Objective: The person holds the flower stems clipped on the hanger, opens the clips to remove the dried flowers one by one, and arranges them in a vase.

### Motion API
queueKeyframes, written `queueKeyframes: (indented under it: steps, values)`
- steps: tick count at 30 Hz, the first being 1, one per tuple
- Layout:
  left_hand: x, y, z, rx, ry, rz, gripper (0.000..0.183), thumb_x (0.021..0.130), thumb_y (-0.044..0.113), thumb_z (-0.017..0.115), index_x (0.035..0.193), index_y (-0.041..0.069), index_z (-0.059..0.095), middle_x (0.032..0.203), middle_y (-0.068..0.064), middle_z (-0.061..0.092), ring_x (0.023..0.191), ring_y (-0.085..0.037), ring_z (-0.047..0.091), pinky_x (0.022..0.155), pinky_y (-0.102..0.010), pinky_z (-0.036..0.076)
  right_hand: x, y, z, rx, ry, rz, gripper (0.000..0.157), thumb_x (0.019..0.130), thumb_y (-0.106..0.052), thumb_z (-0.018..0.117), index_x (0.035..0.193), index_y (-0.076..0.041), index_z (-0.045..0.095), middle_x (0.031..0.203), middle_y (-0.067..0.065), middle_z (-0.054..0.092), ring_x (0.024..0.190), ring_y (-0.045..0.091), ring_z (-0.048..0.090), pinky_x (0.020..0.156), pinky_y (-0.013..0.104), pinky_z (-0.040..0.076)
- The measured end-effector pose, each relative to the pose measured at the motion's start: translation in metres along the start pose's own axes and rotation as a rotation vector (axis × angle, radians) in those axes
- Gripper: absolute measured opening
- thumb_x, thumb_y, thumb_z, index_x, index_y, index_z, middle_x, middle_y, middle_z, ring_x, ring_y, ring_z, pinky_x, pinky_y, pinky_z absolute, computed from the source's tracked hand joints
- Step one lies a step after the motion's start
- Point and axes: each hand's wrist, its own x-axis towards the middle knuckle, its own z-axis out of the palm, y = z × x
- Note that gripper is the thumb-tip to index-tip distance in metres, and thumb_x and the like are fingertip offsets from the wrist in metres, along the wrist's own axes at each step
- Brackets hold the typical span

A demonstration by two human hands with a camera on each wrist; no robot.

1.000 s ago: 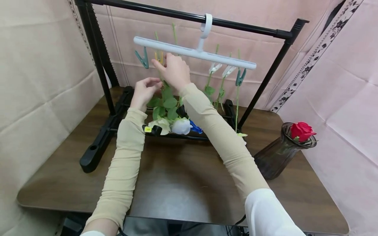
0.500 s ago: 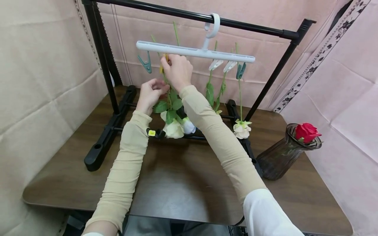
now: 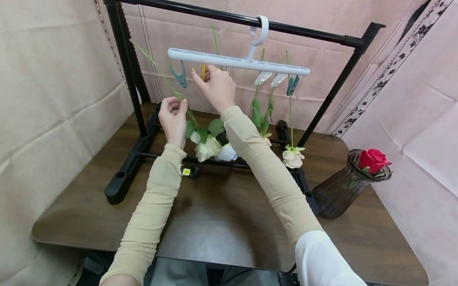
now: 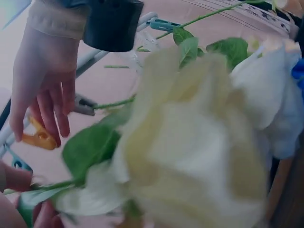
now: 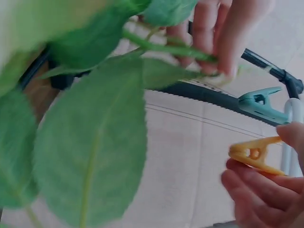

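My left hand [image 3: 173, 119] pinches the green stem [image 3: 152, 59] of a cream-white rose [image 3: 208, 149]. The bloom hangs down, while the stem's cut end slants up to the left, apart from the hanger's clips. With thumb and fingers my right hand [image 3: 216, 87] squeezes a yellow clip [image 5: 254, 154] on the light-blue hanger [image 3: 229, 60]; nothing sits in the clip. A teal clip [image 3: 180, 75] hangs beside it at the hanger's left end. In the left wrist view, rose petals [image 4: 190, 142] cover much of the middle.
The hanger hooks over a black rack bar [image 3: 315, 33]. White clips [image 3: 262, 77] and a teal clip [image 3: 292, 85] hold more upside-down flowers on the right. A dark glass vase [image 3: 336, 190] with a red rose [image 3: 373, 160] stands leaning in view at the table's right.
The cream rose's stem has come out of the yellow clip and tilted left. My left hand has shifted left with it, while my right hand stays at the clip.
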Motion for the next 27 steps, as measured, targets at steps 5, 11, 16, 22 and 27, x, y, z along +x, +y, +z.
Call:
queueKeyframes:
  steps: [5, 11, 16, 22, 27]
  values:
    - [-0.012, 0.012, 0.001, 0.065, 0.073, 0.25, 0.011, 0.092, 0.016, 0.066, 0.099, 0.009, 0.062, 0.088, 0.002, 0.064, 0.073, -0.003, 0.056, 0.069, -0.019, 0.041, -0.016, 0.003, -0.02, 0.041, -0.051, 0.009, 0.04, 0.096, -0.046, 0.055, 0.122, -0.017, 0.062, 0.111, -0.004, 0.073, 0.098, 0.008, 0.068, 0.084, 0.026, 0.051]
    - [-0.029, 0.033, -0.002, 0.294, 0.005, 0.49, 0.018, 0.091, 0.019, 0.068, 0.103, 0.005, 0.071, 0.096, -0.013, 0.069, 0.084, -0.017, 0.062, 0.081, -0.028, 0.039, -0.076, -0.004, -0.064, 0.055, 0.271, -0.142, 0.027, 0.096, -0.026, 0.056, 0.115, -0.011, 0.068, 0.102, 0.0, 0.075, 0.093, 0.015, 0.067, 0.084, 0.032, 0.048]
    - [-0.046, 0.043, 0.0, 0.514, -0.063, 0.699, 0.015, 0.091, 0.018, 0.067, 0.099, 0.007, 0.075, 0.095, -0.012, 0.07, 0.088, -0.03, 0.061, 0.087, -0.044, 0.035, -0.113, -0.009, -0.083, 0.071, 0.479, -0.559, 0.025, 0.092, -0.011, 0.058, 0.114, -0.003, 0.068, 0.106, 0.011, 0.072, 0.102, 0.025, 0.064, 0.095, 0.032, 0.046]
    - [-0.063, 0.042, 0.006, 0.647, -0.101, 0.877, 0.016, 0.095, 0.018, 0.062, 0.092, 0.012, 0.077, 0.093, -0.011, 0.069, 0.089, -0.031, 0.058, 0.091, -0.05, 0.036, -0.127, 0.007, -0.083, -0.083, 0.329, -0.716, 0.035, 0.094, -0.007, 0.056, 0.128, -0.004, 0.062, 0.129, 0.016, 0.063, 0.123, 0.03, 0.056, 0.115, 0.034, 0.034]
    - [-0.074, 0.036, 0.008, 0.721, -0.159, 0.968, 0.015, 0.09, 0.007, 0.064, 0.091, 0.013, 0.077, 0.093, -0.008, 0.069, 0.091, -0.03, 0.06, 0.091, -0.05, 0.038, -0.148, 0.035, -0.071, -0.169, 0.221, -0.567, 0.039, 0.093, -0.005, 0.058, 0.132, -0.006, 0.059, 0.129, 0.014, 0.063, 0.122, 0.028, 0.059, 0.108, 0.035, 0.044]
